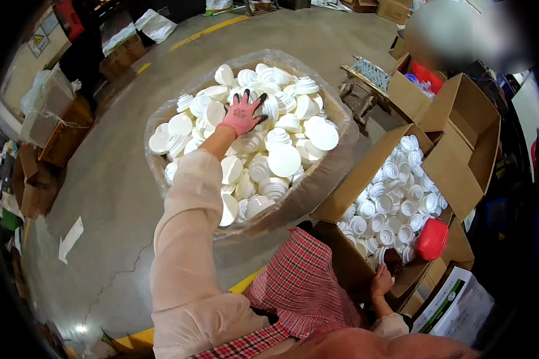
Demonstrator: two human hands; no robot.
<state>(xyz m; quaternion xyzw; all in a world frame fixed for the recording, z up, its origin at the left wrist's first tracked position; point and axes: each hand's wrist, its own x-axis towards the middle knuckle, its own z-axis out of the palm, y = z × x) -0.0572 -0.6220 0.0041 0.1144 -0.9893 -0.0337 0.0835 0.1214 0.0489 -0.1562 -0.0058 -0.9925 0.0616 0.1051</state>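
Note:
My left hand (243,113), in a pink glove with dark fingertips, reaches out with its fingers spread. It rests on a heap of white stepped plastic caps (284,160) in a large box lined with clear plastic (245,230). At the lower right, my right hand (381,282) is at the near side of an open cardboard box (347,254), its fingers bent together. A dark brownish-red thing (393,261) is at its fingertips; its kind cannot be made out. Smaller white ribbed caps (395,197) fill that box. A red plastic container (432,239) lies over its right edge.
Another open carton (461,125) stands behind the cardboard box. A small stool-like stand (365,81) is beyond the lined box. At the lower right is a white and green carton (452,305). White scrap (70,240) lies on the concrete floor at left.

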